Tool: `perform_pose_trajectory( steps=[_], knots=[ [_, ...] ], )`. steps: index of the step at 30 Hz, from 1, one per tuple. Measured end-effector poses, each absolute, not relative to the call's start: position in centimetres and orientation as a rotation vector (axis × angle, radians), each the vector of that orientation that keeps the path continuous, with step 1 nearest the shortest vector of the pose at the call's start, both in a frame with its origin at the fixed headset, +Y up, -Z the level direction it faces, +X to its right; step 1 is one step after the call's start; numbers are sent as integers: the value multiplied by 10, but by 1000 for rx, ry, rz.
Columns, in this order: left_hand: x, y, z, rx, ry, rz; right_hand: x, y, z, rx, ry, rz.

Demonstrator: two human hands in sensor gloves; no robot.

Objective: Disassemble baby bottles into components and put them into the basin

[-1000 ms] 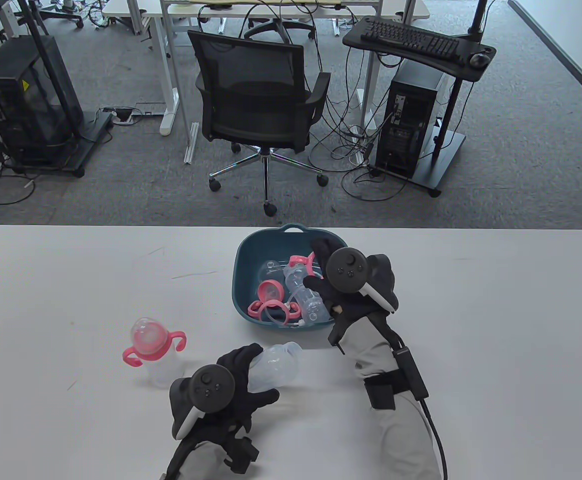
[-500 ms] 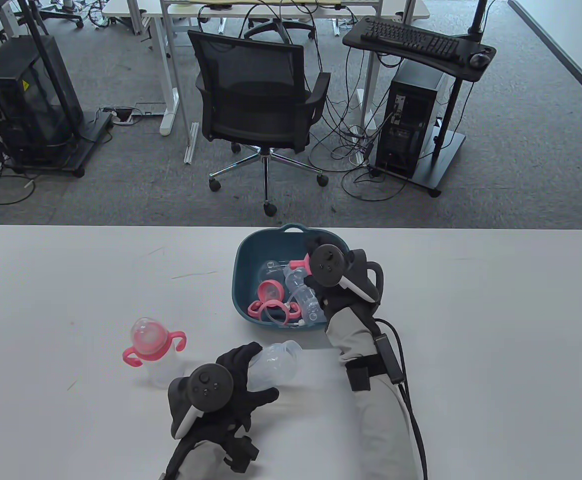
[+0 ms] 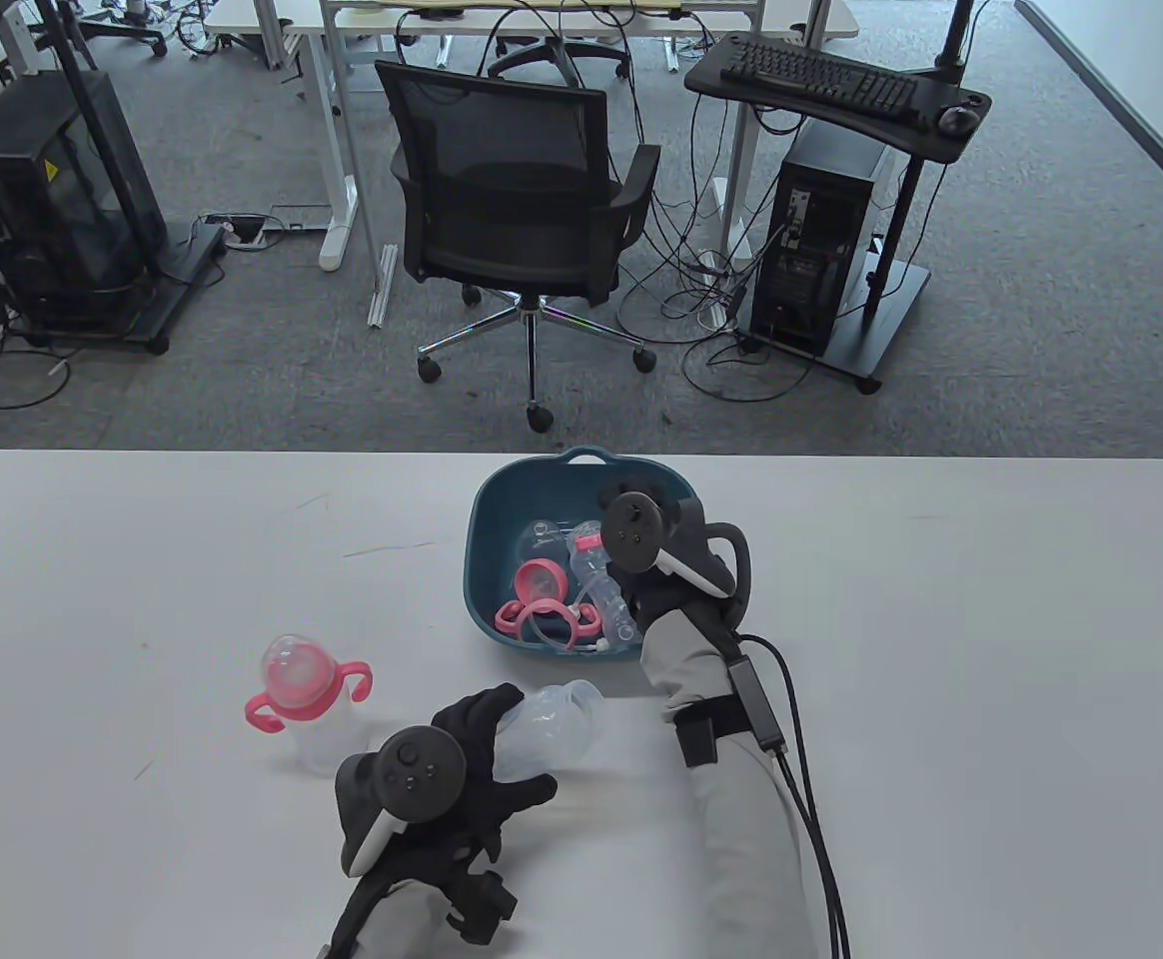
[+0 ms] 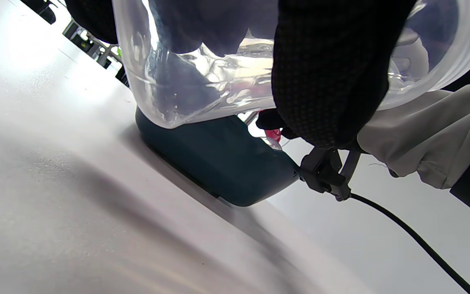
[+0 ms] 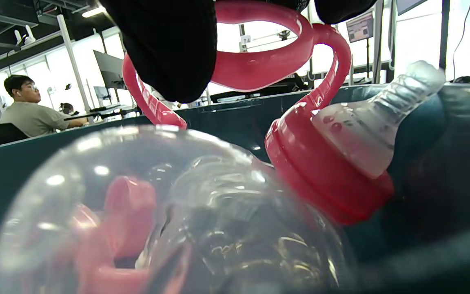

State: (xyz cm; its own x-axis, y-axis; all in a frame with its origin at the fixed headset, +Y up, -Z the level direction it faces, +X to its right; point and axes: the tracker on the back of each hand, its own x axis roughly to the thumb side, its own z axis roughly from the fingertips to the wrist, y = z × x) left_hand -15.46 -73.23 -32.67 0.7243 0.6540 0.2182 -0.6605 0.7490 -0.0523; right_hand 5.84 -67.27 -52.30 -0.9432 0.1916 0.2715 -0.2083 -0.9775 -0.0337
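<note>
My left hand [image 3: 477, 749] grips a clear, capless bottle body [image 3: 557, 729] just above the table, in front of the basin; in the left wrist view its fingers [image 4: 324, 73] wrap the bottle body [image 4: 202, 90]. My right hand [image 3: 621, 534] reaches down into the teal basin [image 3: 487, 509]. There its fingers [image 5: 165, 49] hold the handle loop of a pink collar with a clear nipple [image 5: 329, 175], low over a clear bottle [image 5: 169, 212] lying inside. An assembled bottle with pink handles [image 3: 307, 699] stands upright to the left of my left hand.
The basin holds several clear bottles, pink collars and handle rings [image 3: 542, 614]. Its near wall [image 4: 218, 163] is close ahead of my left hand. An office chair [image 3: 512, 200] stands beyond the table's far edge.
My right hand has moved left and lower into the basin, carrying the pink collar down with it. The left hand and its bottle body have stayed put.
</note>
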Motion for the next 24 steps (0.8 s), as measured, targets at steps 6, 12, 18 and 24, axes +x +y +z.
perform_pose_trajectory(
  steps=[6, 12, 18, 24],
  knots=[
    [-154, -732, -327, 30, -235, 717, 60, -675, -520, 427, -82, 2894],
    [-154, -733, -326, 27, -230, 718, 72, -660, -507, 452, -152, 2874],
    [-153, -733, -326, 33, -239, 713, 101, -648, -481, 443, -242, 2797],
    [-152, -733, -326, 29, -240, 709, 135, -649, -444, 407, -327, 2695]
  ],
)
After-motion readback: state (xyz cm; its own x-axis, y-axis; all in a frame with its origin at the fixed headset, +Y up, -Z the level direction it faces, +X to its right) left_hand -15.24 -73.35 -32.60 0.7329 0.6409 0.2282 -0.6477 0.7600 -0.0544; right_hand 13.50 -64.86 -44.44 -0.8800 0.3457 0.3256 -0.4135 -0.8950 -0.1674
